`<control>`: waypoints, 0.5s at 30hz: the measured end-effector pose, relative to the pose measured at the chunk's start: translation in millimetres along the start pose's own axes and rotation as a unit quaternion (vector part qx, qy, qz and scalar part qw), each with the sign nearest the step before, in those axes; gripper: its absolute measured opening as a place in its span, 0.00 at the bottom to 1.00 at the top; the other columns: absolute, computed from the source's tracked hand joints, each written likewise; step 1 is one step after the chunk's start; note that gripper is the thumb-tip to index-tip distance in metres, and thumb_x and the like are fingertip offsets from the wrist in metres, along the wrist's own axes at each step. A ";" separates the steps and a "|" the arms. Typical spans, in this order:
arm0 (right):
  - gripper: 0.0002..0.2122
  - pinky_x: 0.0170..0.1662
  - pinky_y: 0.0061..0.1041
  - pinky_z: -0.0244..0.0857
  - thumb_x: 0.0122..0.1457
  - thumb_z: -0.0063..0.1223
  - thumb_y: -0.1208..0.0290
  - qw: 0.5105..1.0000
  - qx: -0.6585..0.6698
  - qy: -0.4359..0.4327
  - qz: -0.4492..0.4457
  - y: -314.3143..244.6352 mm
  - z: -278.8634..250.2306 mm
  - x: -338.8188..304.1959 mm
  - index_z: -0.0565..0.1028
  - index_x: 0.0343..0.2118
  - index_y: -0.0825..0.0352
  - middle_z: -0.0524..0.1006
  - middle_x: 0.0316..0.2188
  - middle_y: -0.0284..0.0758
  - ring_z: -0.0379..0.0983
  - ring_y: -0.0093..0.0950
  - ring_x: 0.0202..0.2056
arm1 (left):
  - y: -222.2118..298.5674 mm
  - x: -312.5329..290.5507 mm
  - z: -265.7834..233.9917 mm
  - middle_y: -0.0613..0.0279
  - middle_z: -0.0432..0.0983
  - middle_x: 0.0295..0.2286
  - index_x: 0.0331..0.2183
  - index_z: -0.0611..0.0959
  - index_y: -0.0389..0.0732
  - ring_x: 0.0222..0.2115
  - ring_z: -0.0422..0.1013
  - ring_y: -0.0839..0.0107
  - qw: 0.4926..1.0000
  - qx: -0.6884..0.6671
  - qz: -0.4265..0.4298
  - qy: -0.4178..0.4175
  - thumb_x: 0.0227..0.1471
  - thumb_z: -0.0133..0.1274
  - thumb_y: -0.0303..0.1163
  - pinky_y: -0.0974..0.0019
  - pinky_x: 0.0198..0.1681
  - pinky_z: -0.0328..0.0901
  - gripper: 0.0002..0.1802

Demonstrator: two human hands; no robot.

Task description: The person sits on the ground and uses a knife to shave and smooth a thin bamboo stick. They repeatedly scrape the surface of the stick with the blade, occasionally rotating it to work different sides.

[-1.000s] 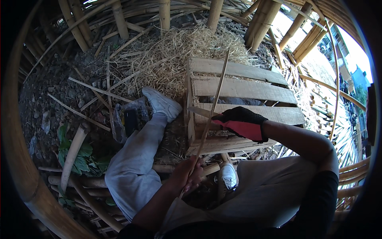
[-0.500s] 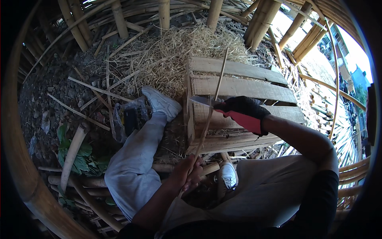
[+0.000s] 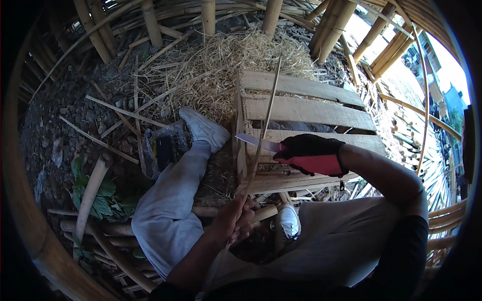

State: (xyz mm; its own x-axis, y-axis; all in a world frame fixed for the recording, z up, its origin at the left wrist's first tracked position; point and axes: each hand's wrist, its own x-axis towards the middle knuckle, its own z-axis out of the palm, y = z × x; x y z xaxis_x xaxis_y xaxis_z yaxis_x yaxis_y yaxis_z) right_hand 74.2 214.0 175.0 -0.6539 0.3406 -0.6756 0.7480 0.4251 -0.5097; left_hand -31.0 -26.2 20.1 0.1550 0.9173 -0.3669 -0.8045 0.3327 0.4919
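Note:
A long thin bamboo strip [image 3: 271, 100] slants up and away from my lap over the near left part of a wooden crate [image 3: 306, 110]. Bare and closed, my left hand [image 3: 235, 220] grips the strip near its lower part. My right hand [image 3: 314, 153], in a black and red glove, is wrapped round the handle of a knife [image 3: 258, 142]. The blade points left and crosses the strip at about its middle, above the crate's slats. Most of the knife's handle is hidden inside the glove.
Pale shavings [image 3: 221, 65] are heaped behind the crate. A clear plastic bag [image 3: 164, 150] with a dark object lies beside my shoe [image 3: 203, 129]. Bamboo posts [image 3: 208, 20] stand at the back, and cut bamboo lies at lower left.
My right hand and the knife have moved slightly down along the strip, toward me. The strip's far end has shifted a little left. My left hand keeps its grip.

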 end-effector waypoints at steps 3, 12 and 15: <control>0.12 0.27 0.23 0.61 0.69 0.47 0.59 0.987 0.098 0.114 -0.048 15.7 -17.6 9.4 0.77 0.39 0.61 0.70 0.21 0.26 0.66 0.16 0.23 | 2.1 4.9 -8.6 0.75 0.51 0.10 0.32 0.65 0.50 0.05 0.47 0.82 1.000 0.009 -0.006 -0.001 0.63 0.39 0.66 0.75 0.07 0.46 0.28; 0.16 0.41 0.28 0.68 0.67 0.50 0.57 0.983 0.084 0.161 -0.003 26.4 -6.1 21.7 0.80 0.47 0.63 0.81 0.32 0.38 0.76 0.26 0.34 | 8.6 1.3 -0.2 0.75 0.52 0.10 0.33 0.66 0.49 0.06 0.48 0.82 0.999 0.042 -0.014 0.029 0.64 0.36 0.66 0.75 0.08 0.46 0.28; 0.17 0.33 0.22 0.65 0.68 0.49 0.52 0.980 -0.014 0.135 -0.146 36.0 19.3 15.7 0.80 0.41 0.63 0.77 0.27 0.26 0.71 0.17 0.28 | 7.7 0.0 -1.3 0.75 0.52 0.10 0.33 0.66 0.49 0.06 0.48 0.82 0.998 0.050 -0.008 0.029 0.64 0.37 0.66 0.74 0.09 0.46 0.28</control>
State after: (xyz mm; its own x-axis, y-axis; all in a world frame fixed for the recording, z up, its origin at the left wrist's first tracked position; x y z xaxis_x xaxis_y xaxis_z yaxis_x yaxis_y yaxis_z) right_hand 93.1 218.5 135.7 -0.8484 0.4092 -0.3357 0.5239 0.5585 -0.6431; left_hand -38.0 -23.9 22.9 0.1309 0.8987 -0.4186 -0.7412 0.3691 0.5607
